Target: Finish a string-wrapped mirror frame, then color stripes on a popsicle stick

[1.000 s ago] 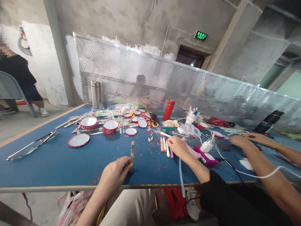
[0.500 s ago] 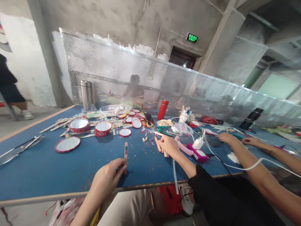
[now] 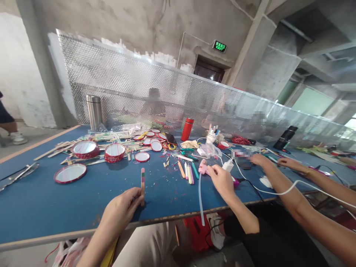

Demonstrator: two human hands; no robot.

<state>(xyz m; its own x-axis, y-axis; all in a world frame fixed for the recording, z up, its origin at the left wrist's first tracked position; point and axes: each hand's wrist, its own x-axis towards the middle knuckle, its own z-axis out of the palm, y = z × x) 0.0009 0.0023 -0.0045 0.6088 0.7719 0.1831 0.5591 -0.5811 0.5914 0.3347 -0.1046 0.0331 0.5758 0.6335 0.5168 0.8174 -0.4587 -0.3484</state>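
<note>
My left hand (image 3: pixel 122 207) pinches a wooden craft stick (image 3: pixel 142 185) with coloured bands near its top, holding it upright with its lower end close to the table. My right hand (image 3: pixel 222 181) is closed around the handle of a pink hot glue gun (image 3: pixel 204 167); the fingers hide most of the handle. A translucent glue stick (image 3: pixel 201 200) extends from the gun over the table's front edge. Left of the gun lie several coloured markers (image 3: pixel 190 173) and a white marker (image 3: pixel 185 158).
Round mirrors with red rims (image 3: pixel 70 173) and wooden sticks (image 3: pixel 55 148) cover the left and back. A red bottle (image 3: pixel 187 129) and steel flask (image 3: pixel 94 111) stand along the mesh divider (image 3: pixel 125 81). A white cable (image 3: pixel 286 193) crosses a co-worker's arm (image 3: pixel 294 200) at right.
My right hand has left the white marker among the other markers and moved right onto the glue gun. My left hand still holds the craft stick upright. The view has shifted slightly.
</note>
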